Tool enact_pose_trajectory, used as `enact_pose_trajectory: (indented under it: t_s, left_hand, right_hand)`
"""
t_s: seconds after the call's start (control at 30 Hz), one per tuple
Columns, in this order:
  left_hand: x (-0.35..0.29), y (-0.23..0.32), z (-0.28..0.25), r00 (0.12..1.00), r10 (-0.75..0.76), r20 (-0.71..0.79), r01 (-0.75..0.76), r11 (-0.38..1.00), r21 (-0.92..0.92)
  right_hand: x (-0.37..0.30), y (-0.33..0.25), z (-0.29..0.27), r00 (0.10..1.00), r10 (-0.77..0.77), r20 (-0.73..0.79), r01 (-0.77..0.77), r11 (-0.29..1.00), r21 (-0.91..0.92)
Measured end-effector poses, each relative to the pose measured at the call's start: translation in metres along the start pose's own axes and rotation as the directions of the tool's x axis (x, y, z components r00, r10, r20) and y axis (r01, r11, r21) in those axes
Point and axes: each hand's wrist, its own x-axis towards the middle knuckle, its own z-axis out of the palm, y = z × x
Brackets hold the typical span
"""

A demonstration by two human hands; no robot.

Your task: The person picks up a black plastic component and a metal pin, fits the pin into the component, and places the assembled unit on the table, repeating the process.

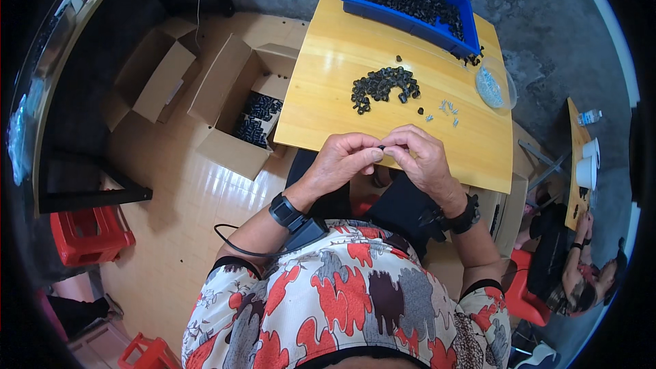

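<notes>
Just off the table's near edge, my left hand (343,164) and my right hand (425,162) meet with fingertips pinched together. Between them is a small black part (383,147), mostly covered by the fingers, so its exact shape cannot be made out. Beyond the hands, a loose pile of small black plastic parts (374,85) lies on the yellow wooden table (314,109). Several small silver screws (448,106) are scattered to the right of that pile. One black piece (420,111) sits apart, between the pile and the screws.
A blue tray (410,24) full of black parts stands at the table's far edge. Right of it is a clear bowl (504,96) of screws. An open cardboard box (229,147) with black parts is on the floor at left, near red stools (89,236). Another person (574,266) sits far right.
</notes>
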Motion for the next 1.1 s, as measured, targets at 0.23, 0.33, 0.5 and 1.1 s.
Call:
enact_pose_trajectory:
  t_s: [0.23, 0.33, 0.5, 1.1]
  left_hand:
    - [0.001, 0.001, 0.0, 1.0, -0.015, 0.007, 0.015, 0.997, -0.077]
    - [0.002, -0.001, -0.001, 1.0, -0.018, 0.022, 0.019, 0.997, -0.071]
    - [0.001, -0.002, -0.002, 0.999, -0.016, 0.044, 0.018, 0.999, -0.043]
    - [0.003, 0.0, 0.003, 0.999, -0.037, -0.032, 0.029, 0.972, -0.231]
  right_hand:
    - [0.004, 0.001, 0.001, 1.0, 0.004, -0.012, -0.004, 0.999, 0.047]
    - [0.006, 0.0, 0.0, 1.0, -0.016, 0.006, 0.016, 0.999, 0.033]
    - [0.005, 0.003, -0.002, 0.998, -0.037, 0.041, 0.037, 0.999, 0.007]
    - [-0.004, -0.014, -0.002, 1.0, -0.014, 0.005, 0.015, 0.991, -0.129]
